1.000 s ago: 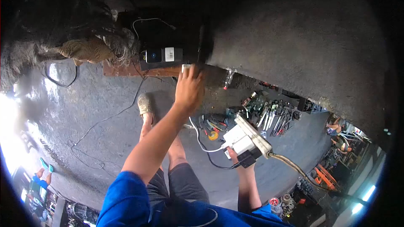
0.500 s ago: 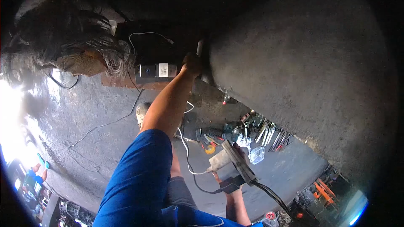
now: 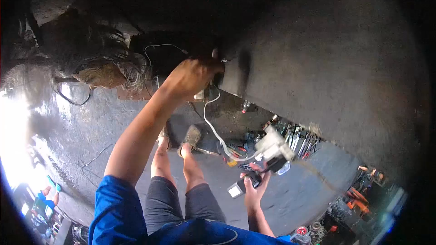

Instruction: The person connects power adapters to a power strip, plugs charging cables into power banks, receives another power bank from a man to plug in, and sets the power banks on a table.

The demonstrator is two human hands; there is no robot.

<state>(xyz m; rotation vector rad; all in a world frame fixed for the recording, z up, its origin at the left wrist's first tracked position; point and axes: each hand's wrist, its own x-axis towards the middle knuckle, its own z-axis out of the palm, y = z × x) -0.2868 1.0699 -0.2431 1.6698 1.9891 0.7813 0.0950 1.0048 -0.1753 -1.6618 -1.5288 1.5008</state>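
Step in hand, as judged: handling the white cable (image 3: 221, 140) beside the wall (image 3: 318, 59). Left hand (image 3: 193, 78) — fingers curled, grip hidden by shadow. Right hand (image 3: 256, 187) closed around a black box (image 3: 253, 179), near the power strip (image 3: 271, 144). Further movement calls for cable slack; tools (image 3: 309, 144) lie beyond.

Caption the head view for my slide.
Left hand near a white cable, right hand holding a black device beside a white block.

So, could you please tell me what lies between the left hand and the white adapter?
In the head view, a white cable spans that stretch.
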